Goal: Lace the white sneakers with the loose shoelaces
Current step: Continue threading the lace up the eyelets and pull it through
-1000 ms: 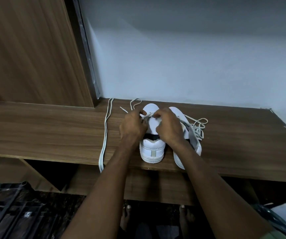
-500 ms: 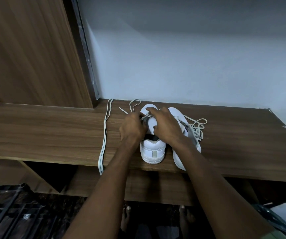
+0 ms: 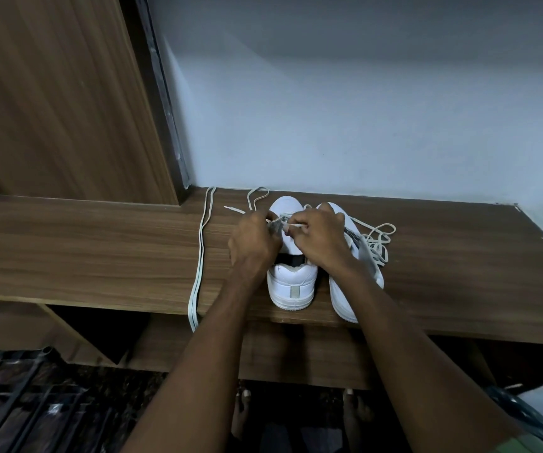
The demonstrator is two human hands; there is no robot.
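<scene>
2 white sneakers sit side by side on a wooden shelf, heels toward the camera, toes toward the pale wall. Left sneaker stands upright near the front edge; right sneaker is just beside it, tipped onto its side w/ the sole edge showing.

Both hands work over the left sneaker's eyelet area. Left hand has fingers curled, gripping the shoe's upper/lace at the left side; exact hold is hidden behind the knuckles. Right hand pinches a lace end btwn thumb and fingers, the tip pointing left toward the left hand.

A loose shoelace lies doubled in a long strip left of the shoes, running from the back of the shelf to the front edge & hanging over it. Another lace loop lies behind the left hand. A tangled lace pile rests right of the right sneaker, touching it.

A wood panel rises at the left. Bare feet show on the floor below the shelf.
</scene>
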